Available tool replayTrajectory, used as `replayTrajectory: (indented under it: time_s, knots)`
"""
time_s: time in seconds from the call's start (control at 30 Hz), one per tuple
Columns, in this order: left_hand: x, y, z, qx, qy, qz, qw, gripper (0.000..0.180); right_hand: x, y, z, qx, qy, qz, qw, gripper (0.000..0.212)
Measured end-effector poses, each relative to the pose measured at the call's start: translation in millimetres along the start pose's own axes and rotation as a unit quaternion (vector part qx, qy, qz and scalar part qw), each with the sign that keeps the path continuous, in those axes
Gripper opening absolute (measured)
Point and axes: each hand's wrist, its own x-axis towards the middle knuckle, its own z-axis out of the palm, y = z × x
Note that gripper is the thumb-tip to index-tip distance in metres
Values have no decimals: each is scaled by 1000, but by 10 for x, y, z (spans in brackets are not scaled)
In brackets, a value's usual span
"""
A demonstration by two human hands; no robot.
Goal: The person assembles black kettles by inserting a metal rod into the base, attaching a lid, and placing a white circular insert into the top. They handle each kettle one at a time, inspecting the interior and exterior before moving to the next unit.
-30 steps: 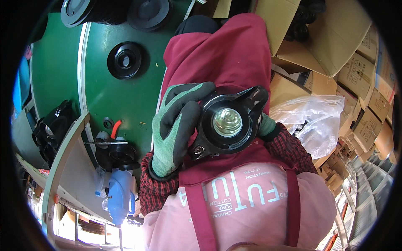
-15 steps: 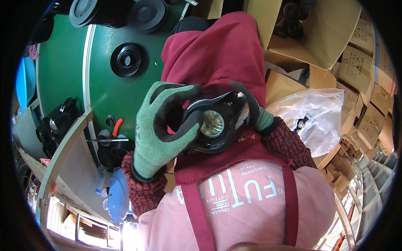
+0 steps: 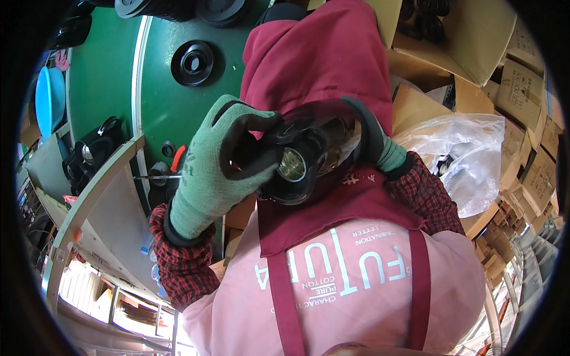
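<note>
Over my lap I hold a glossy black plastic part (image 3: 309, 155) with a round silvery opening, tilted toward my left. My left hand (image 3: 219, 160), in a green and black glove, closes on its left rim with thumb and bent fingers. On the far right side of the part, my right hand (image 3: 375, 137), gloved the same way, wraps around it; its fingertips are partly hidden. Part of the piece is smeared by motion, so its exact kind cannot be told. A black round disc with a raised centre (image 3: 192, 63) lies on the green table (image 3: 163, 107) at my left.
Stacked black discs (image 3: 221, 10) stand at the table's far edge. Right of my lap are an open carton (image 3: 457, 44) with black parts, a clear plastic bag (image 3: 466, 160) and piled cartons (image 3: 519, 89). A grey panel (image 3: 107, 207) and a blue basin (image 3: 50, 101) are at left.
The black part has turned and tilted toward my left, its silvery opening now facing more leftward. Both hands have stayed on it. The whole view has shifted slightly.
</note>
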Motion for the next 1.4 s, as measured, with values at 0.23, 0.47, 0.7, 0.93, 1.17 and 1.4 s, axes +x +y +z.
replayTrajectory:
  time_s: [0.23,0.47,0.7,0.93,1.17,1.4]
  knots:
    - [-7,-37,263,80,90,2,993,52,-47,34,93,-29,28,17,999,101]
    - [-11,-68,300,-162,44,-26,985,59,-12,101,52,-13,-4,23,1000,105]
    - [-52,-68,229,-273,19,-71,959,61,-41,57,42,37,-15,22,999,105]
    - [-39,42,222,-60,68,-34,995,49,-91,168,133,61,5,25,998,113]
    - [-28,89,94,17,27,29,999,52,-16,9,56,-67,13,-35,997,111]
    - [-24,42,283,-115,46,-30,992,52,-155,257,71,-80,32,-38,996,100]
